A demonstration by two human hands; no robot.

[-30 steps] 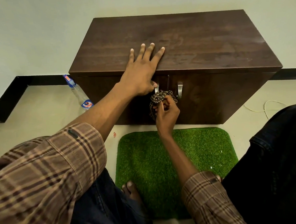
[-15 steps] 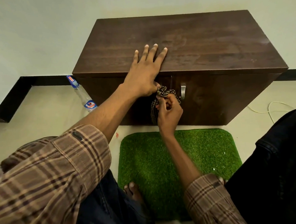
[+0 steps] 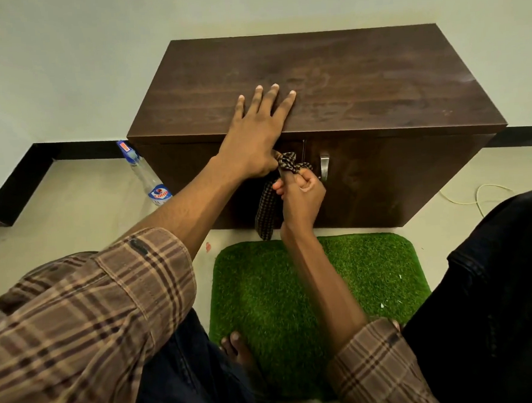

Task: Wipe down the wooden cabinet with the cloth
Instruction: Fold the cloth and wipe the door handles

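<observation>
A low dark wooden cabinet (image 3: 360, 80) stands against the wall in front of me. My left hand (image 3: 256, 136) lies flat on its top near the front edge, fingers spread, thumb hooked over the edge. My right hand (image 3: 300, 196) is closed on a brown checked cloth (image 3: 290, 164), bunched against the upper front at the door seam, just left of a metal handle (image 3: 325, 166). One end of the cloth hangs down in front of the left door.
A green grass-like mat (image 3: 264, 288) lies on the floor before the cabinet, my toes at its near edge. A plastic bottle (image 3: 146, 177) leans by the cabinet's left side. A thin pale cable (image 3: 476, 197) curls on the floor at the right.
My right hand has lifted the bunched cloth up the cabinet front toward the top edge, and a cloth end now hangs lower. My left hand stays flat on the top.
</observation>
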